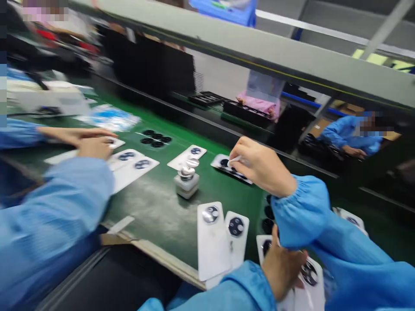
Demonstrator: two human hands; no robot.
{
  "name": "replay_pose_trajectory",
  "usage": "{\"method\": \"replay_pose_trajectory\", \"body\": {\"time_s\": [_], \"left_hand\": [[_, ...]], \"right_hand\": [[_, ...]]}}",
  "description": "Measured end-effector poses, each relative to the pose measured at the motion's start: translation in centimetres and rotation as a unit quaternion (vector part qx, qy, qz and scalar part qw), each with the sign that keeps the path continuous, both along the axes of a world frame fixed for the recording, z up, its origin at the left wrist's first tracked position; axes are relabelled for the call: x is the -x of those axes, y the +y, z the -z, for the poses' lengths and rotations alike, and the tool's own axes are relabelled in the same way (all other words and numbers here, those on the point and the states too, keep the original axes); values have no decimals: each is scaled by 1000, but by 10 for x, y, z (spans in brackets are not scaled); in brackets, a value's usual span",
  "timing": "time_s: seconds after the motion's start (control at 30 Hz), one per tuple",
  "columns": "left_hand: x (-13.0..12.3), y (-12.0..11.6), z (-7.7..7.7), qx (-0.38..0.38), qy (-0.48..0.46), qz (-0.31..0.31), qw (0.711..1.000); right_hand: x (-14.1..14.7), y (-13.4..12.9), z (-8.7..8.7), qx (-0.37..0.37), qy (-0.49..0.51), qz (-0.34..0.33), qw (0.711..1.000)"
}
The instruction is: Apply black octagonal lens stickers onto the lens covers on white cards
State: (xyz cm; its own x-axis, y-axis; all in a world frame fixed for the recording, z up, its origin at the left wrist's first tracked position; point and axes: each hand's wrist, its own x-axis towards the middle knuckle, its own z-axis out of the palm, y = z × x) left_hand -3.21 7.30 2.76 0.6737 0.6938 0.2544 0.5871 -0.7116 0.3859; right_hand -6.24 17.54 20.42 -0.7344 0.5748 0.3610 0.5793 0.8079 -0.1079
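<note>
My right hand [261, 166] is closed in a pinch on a thin white stick [234, 160]. Its tip is over a small tray [218, 162] holding round black parts. My left hand [283, 268], fingers curled and partly hidden, rests at the white phone back covers at the lower right, seemingly gripping one. Beside it lies a phone back cover [309, 293] with a round black camera ring [309, 273]. More black rings [267, 211] lie on the bench by my right sleeve. Two white phone back covers [212, 250] lie left of my left hand.
A small white-topped pot [187, 185] with a shiny metal top stands mid-bench. Behind it lies another cover [181, 160]. At left, a co-worker's hands [94, 144] touch covers near black rings [157, 137] and a plastic bag [110, 117]. A raised ledge [207, 121] borders the green bench.
</note>
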Motion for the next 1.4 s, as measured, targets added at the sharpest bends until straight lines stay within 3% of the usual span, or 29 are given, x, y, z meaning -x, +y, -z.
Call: {"method": "replay_pose_trajectory", "body": {"time_s": [0.1, 0.17, 0.27, 0.37, 0.47, 0.57, 0.93, 1.17, 1.4], "left_hand": [[-15, -1, 6, 15, -12, 38, 999], [-16, -1, 10, 22, -22, 32, 999], [-13, -1, 13, 24, -34, 27, 999], [-10, -3, 12, 15, -40, 16, 999], [-10, -4, 8, 8, -50, 10, 999], [-9, -3, 6, 15, -60, 14, 998], [-10, -2, 4, 20, -46, 11, 999], [-10, -2, 3, 12, -41, 7, 999], [-10, -2, 1, 36, -52, 14, 998]], "right_hand": [[-83, -39, -9, 53, 58, 102, 992], [-132, -69, 6, 99, 94, 201, 970], [-184, -108, 54, 187, 121, 328, 918], [-208, -132, 108, 257, 102, 343, 898], [-213, -140, 141, 243, 82, 331, 908], [-213, -138, 152, 215, 62, 324, 919], [-214, -129, 162, 153, -43, 318, 935], [-209, -126, 155, 145, -108, 283, 942], [-203, -134, 150, 171, -105, 271, 941]]}}
